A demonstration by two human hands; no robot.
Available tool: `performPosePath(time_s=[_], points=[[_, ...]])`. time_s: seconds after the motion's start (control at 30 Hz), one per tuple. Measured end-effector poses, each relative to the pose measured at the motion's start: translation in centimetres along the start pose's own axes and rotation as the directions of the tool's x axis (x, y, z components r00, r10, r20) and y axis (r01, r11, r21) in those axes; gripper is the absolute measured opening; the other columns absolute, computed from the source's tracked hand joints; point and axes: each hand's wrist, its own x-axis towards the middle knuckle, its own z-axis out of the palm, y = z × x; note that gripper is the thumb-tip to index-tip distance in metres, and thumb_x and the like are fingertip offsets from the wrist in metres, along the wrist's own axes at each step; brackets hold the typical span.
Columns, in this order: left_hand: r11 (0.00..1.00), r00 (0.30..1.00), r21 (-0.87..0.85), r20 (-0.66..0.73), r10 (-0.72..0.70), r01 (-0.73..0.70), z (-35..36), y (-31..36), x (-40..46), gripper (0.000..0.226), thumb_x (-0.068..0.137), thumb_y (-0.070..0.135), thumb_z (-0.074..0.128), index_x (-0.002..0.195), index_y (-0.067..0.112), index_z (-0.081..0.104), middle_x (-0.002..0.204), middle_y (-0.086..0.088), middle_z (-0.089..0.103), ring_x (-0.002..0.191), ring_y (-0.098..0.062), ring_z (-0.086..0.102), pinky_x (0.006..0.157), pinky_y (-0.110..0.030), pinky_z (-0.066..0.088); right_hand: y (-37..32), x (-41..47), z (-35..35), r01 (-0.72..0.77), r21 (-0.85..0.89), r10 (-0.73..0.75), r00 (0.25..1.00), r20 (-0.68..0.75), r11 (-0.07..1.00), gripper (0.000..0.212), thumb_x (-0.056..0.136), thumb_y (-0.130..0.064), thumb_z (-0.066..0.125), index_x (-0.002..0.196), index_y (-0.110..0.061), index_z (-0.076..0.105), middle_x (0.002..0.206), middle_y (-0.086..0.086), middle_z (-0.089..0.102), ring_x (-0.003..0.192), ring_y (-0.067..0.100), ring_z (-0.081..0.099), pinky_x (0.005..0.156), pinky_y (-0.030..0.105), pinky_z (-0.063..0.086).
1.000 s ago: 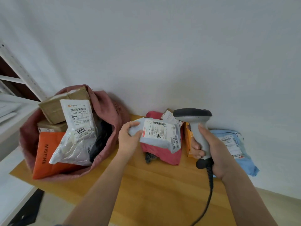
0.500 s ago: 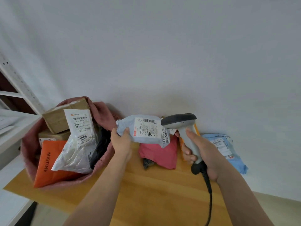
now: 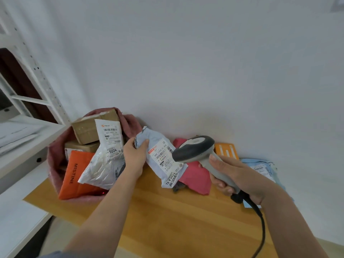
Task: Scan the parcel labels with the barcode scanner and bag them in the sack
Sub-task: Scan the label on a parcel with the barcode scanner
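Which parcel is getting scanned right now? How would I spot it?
Look right of the pink sack, above the wooden table. The left hand holds a pale grey parcel up to the scanner. It is the only parcel lifted up.

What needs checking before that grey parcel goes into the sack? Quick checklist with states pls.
1. Left hand grips the grey parcel by its upper end: ok.
2. Label faces the camera, unfolded: ok.
3. Right hand holds the barcode scanner, head beside the label: ok.
4. Scan registered: cannot tell; a red dot shows low on the sack, not on the label.
5. Sack mouth open toward the parcel: ok.
6. Room in the sack: cannot tell; boxes and mailers pile above its rim.
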Motion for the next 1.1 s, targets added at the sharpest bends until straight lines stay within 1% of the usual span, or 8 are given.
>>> performPosePath(time_s=[0.2,0.3,0.4,0.53,0.7,0.87,1.03,1.1], points=[[1.000,0.998,0.008,-0.062,-0.017,0.017,-2.2,0.5,-0.1,0.029,0.092,0.015,0.064,0.078,0.036,0.050,0.078,0.021,0.056,0.068,0.004,0.058,0.051,-0.011,0.045,-0.9,-0.1,1.2,0.019,-0.033,-0.017,0.998,0.062,0.999,0.040,0.082,-0.066,0.055,0.101,-0.033,0.067,0.062,-0.001,0.048,0.045,0.009,0.038,0.046,0.018,0.036],[1.000,0.997,0.001,-0.073,-0.030,0.030,-3.4,0.3,0.0,0.014,0.092,0.016,0.064,0.095,0.027,0.056,0.085,0.021,0.059,0.075,0.003,0.061,0.054,-0.013,0.047,-1.4,-0.4,1.6,0.034,-0.045,-0.030,0.995,0.091,0.998,0.035,0.082,-0.064,0.054,0.097,-0.036,0.067,0.062,0.000,0.048,0.045,0.010,0.038,0.045,0.018,0.036],[0.998,0.995,-0.019,-0.080,-0.056,0.055,-4.4,0.2,-0.1,0.024,0.092,0.016,0.065,0.112,0.025,0.055,0.093,0.015,0.064,0.083,-0.005,0.066,0.059,-0.020,0.052,-1.9,-0.8,2.0,0.054,-0.060,-0.047,0.993,0.112,0.997,0.030,0.087,-0.062,0.053,0.094,-0.037,0.068,0.062,0.000,0.047,0.045,0.010,0.038,0.045,0.019,0.035],[0.998,0.994,-0.001,-0.096,-0.056,0.056,-5.5,0.3,-0.4,0.013,0.092,0.014,0.065,0.099,0.023,0.059,0.095,0.007,0.067,0.082,-0.006,0.066,0.056,-0.017,0.050,-2.5,-1.1,2.7,0.069,-0.106,-0.056,0.991,0.119,0.992,0.031,0.090,-0.056,0.045,0.074,-0.045,0.069,0.056,-0.003,0.047,0.043,0.009,0.037,0.045,0.018,0.035],[0.997,0.990,-0.012,-0.123,-0.072,0.071,-6.8,0.1,-0.8,0.011,0.093,0.016,0.064,0.098,0.025,0.060,0.091,0.010,0.068,0.080,-0.008,0.068,0.047,-0.014,0.049,-2.7,-1.3,3.1,0.057,-0.099,-0.046,0.993,0.111,0.993,0.042,0.086,-0.057,0.050,0.107,-0.024,0.066,0.061,0.002,0.047,0.045,0.010,0.038,0.046,0.018,0.036],[0.994,0.985,-0.044,-0.136,-0.108,0.103,-8.2,0.0,-0.7,0.023,0.093,0.016,0.064,0.116,0.014,0.060,0.104,-0.002,0.070,0.093,-0.020,0.070,0.076,-0.039,0.060,-2.8,-0.8,4.2,0.071,-0.157,-0.050,0.989,0.137,0.985,0.040,0.080,-0.070,0.056,0.092,-0.033,0.067,0.062,0.001,0.049,0.047,0.011,0.038,0.048,0.018,0.037],[0.998,0.969,-0.018,-0.238,-0.065,0.063,-9.6,-0.6,-1.4,0.005,0.093,0.018,0.064,0.092,0.015,0.062,0.081,0.004,0.069,0.070,-0.004,0.068,0.055,-0.021,0.053,-2.4,1.0,5.6,0.113,-0.122,-0.094,0.984,0.148,0.986,0.033,0.089,-0.066,0.052,0.077,-0.038,0.067,0.056,-0.004,0.049,0.044,0.009,0.038,0.046,0.017,0.037],[1.000,0.932,-0.016,-0.363,0.008,-0.015,-10.7,-0.4,-1.3,0.022,0.092,0.018,0.065,0.074,0.017,0.052,0.065,0.010,0.058,0.054,0.002,0.053,0.050,-0.017,0.044,-2.3,2.1,5.9,0.130,-0.042,-0.124,0.985,0.118,0.991,0.035,0.089,-0.061,0.052,0.088,-0.030,0.067,0.057,-0.002,0.047,0.044,0.010,0.037,0.046,0.019,0.036]])
